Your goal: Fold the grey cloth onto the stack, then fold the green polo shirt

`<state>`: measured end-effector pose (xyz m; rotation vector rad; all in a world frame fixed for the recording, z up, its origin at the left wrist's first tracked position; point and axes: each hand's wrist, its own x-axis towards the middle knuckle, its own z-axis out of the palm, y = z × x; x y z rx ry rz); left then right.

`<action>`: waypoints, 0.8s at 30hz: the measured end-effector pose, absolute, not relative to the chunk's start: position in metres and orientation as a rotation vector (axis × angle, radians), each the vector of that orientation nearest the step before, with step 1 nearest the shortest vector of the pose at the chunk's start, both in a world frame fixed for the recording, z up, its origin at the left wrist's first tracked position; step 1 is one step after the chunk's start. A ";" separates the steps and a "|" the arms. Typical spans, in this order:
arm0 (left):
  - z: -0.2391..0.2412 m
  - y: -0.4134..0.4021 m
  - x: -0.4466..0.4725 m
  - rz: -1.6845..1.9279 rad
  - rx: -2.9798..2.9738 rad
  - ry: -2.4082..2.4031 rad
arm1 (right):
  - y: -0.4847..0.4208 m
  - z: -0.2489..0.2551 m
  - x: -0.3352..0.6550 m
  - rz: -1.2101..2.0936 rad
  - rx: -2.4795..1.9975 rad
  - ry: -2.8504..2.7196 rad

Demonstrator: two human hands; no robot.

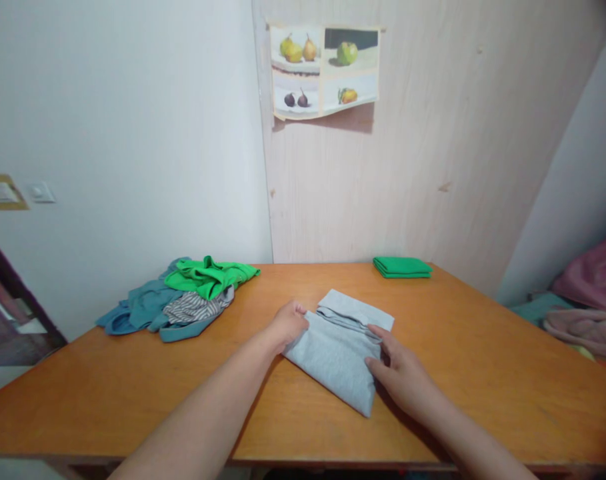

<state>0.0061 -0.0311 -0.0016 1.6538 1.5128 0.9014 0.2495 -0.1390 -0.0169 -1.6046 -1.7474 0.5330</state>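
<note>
The left hand (290,325) and right hand (397,370) grip opposite side edges of a partly folded grey cloth (330,360), which lies aslant at the middle of the wooden counter (183,407). Beyond, to the left, sits a loose heap of blue, striped and green clothes (150,300); at the far right edge, a neatly folded green cloth (403,268). A fruit poster (324,72) hangs on the wall behind.

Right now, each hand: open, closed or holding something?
Left hand: closed on the left edge of the grey cloth.
Right hand: touching its right side; whether it grips cannot be told.
</note>
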 end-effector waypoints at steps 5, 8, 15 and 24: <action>0.004 -0.035 0.007 1.020 1.929 1.569 | -0.144 -0.013 0.250 0.320 -1.679 -1.806; 0.013 -0.048 0.010 0.955 2.369 1.395 | -0.152 -0.005 0.248 0.040 -1.654 -1.888; 0.011 -0.066 0.014 0.514 2.838 1.239 | -0.159 -0.001 0.245 -0.089 -1.627 -2.147; 0.013 -0.047 0.001 0.637 2.766 1.442 | -0.159 -0.004 0.250 -0.074 -1.622 -2.123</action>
